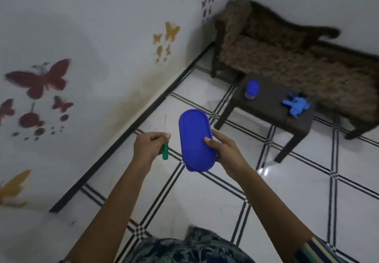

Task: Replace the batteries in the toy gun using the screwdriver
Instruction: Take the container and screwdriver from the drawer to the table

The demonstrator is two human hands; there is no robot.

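1. Head view: our left hand (148,146) is closed on the green-handled screwdriver (165,139), shaft pointing up.
2. Our right hand (222,147) clasps a blue oval lid (194,139).
3. We judge the blue toy gun (295,105) lies at right of frame on the dark side table (266,106), well apart, nearer our right hand.

Dark low table (266,106) on tiled floor (205,201); blue-lidded container (252,89), blue toy gun (296,104) on top.

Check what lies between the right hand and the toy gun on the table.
In the head view, only bare tiled floor and the table edge separate the right hand, holding a blue lid, from the toy gun.
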